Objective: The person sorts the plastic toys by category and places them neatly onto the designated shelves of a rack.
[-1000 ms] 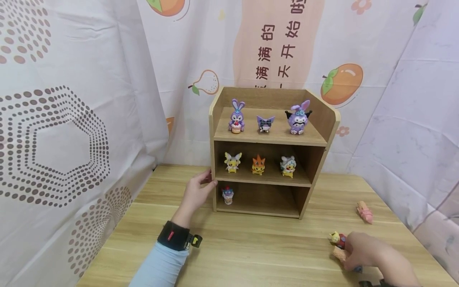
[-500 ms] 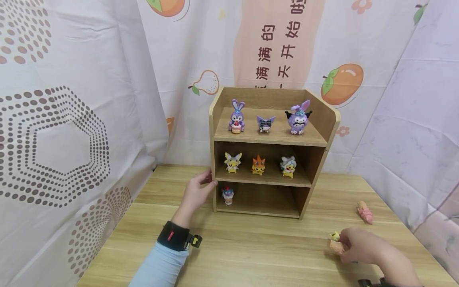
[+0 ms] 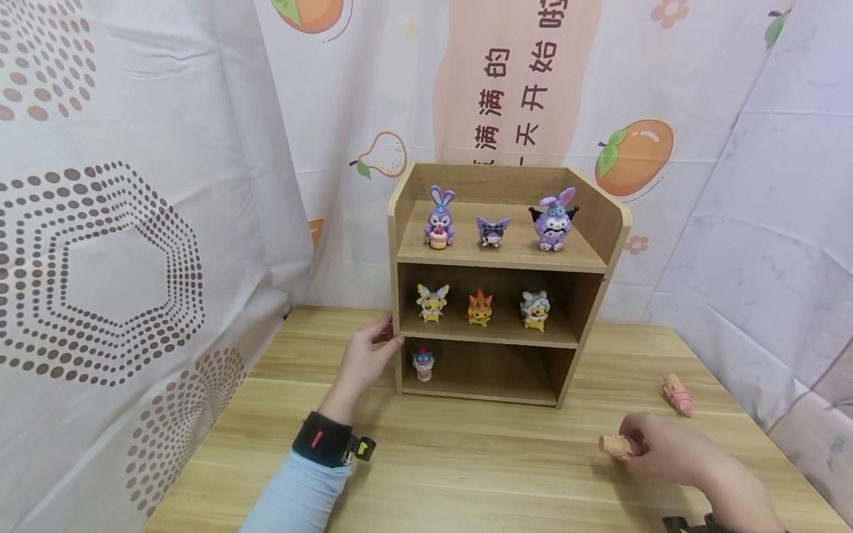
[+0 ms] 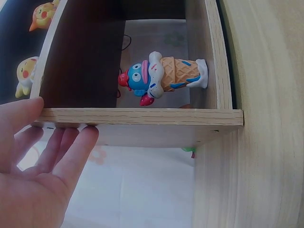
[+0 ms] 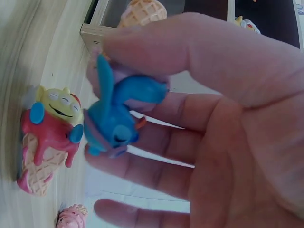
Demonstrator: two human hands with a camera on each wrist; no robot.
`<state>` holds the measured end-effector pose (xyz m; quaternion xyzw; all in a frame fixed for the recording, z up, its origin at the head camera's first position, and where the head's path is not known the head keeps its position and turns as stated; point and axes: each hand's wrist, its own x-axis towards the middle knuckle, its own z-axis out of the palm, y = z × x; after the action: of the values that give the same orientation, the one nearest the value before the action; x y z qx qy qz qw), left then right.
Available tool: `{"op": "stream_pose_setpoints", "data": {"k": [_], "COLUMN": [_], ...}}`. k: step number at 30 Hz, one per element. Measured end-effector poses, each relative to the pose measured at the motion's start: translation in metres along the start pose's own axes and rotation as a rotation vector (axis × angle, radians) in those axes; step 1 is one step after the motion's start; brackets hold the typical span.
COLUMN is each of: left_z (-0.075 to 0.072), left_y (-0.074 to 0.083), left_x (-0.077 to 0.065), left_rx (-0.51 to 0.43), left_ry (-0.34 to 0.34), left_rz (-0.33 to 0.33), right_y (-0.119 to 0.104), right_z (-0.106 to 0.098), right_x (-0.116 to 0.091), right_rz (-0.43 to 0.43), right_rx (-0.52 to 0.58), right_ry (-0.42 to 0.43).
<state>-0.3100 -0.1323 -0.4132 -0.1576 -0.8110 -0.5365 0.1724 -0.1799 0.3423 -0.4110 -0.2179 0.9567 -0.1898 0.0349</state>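
My right hand [image 3: 673,453] pinches an ice-cream-cone figurine [image 3: 614,446] between thumb and fingers. The right wrist view shows its blue long-eared head [image 5: 116,126], with the waffle cone [image 5: 145,13] poking out beyond the thumb. Beside it on the table lies a figurine with a yellow head and red dripping cone [image 5: 52,137], hidden by the hand in the head view. My left hand [image 3: 365,359] rests at the left side of the wooden shelf [image 3: 503,265], thumb at the front edge, straight fingertips on the outer face. Close by, a blue-faced cone figurine [image 4: 161,76] stands in the bottom compartment.
Three purple figurines, including a rabbit with a cake [image 3: 440,222], stand on the top shelf. Three yellow-faced ones, among them an orange-hooded figurine [image 3: 480,307], occupy the middle. A pink cone figurine [image 3: 678,394] lies on the table [image 3: 466,459] at the right.
My right hand has picked up the blue figurine and shifted slightly forward and left, its cone now pointing left over the yellow-headed one. The left hand has stayed at the shelf.
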Motion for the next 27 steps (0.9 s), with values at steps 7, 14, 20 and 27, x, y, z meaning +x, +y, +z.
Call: {"op": "stream_pose_setpoints", "data": {"k": [7,14,20,27], "left_z": [0.0,0.0,0.001,0.001], "left_y": [0.0,-0.001,-0.001,-0.002], "left_x": [0.0,0.0,0.0,-0.001], "left_rx": [-0.004,-0.015,-0.012,-0.007], "left_ry": [0.004,0.006,0.011,0.012], "left_rz": [0.016,0.022,0.03,0.04], "right_y": [-0.007,-0.011,-0.012,-0.014], "right_z": [-0.004,-0.003,-0.003,-0.005], "right_x": [0.006,0.01,0.014,0.017], "right_rz": [-0.018,-0.086,-0.133,-0.13], "right_rx": [-0.079,-0.123,-0.197,-0.141], "right_ry": [0.075,0.17,0.246,0.222]}}
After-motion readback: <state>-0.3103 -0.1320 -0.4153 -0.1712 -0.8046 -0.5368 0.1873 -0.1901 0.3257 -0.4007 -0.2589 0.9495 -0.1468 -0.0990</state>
